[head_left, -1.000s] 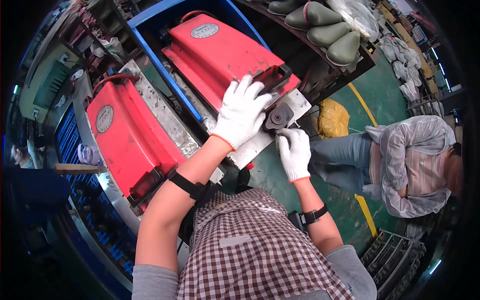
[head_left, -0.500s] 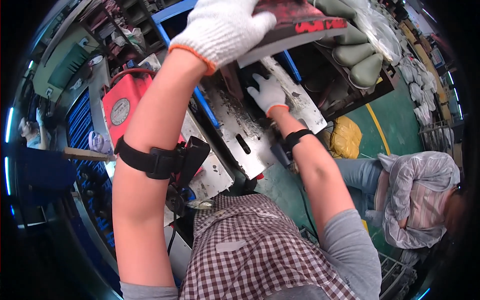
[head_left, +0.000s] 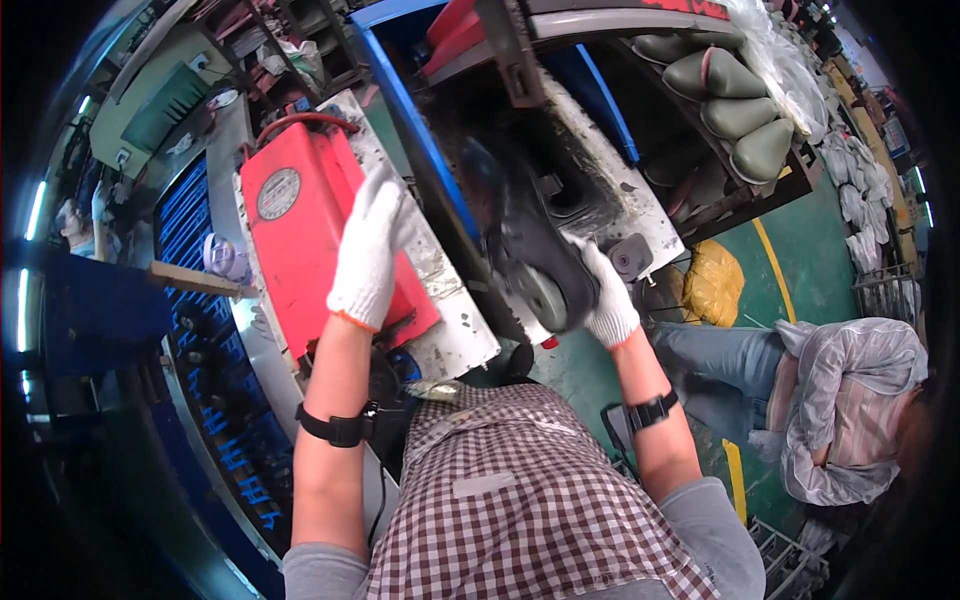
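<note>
**Dark shoe held at the open press station**

The right hand (head_left: 608,300), in a white knit glove, holds a dark shoe (head_left: 535,255) from below, with the fingers closed around its lower end. It seems to support the weight of the shoe so that the shoe stays in the open space of the machine, under the raised upper part. The shoe is black and a little glossy, and it is tilted with its grey round heel area toward the person; small details are blurred.

The left hand (head_left: 368,250), also gloved, is lifted in front of the red press plate (head_left: 300,235). Its fingers are loosely together and hold nothing; I cannot tell if they touch the plate.

On the right, another person in a light shirt (head_left: 850,410) sits near a yellow bag (head_left: 712,282). Grey-green shoe lasts (head_left: 735,105) lie on a rack above.
</note>
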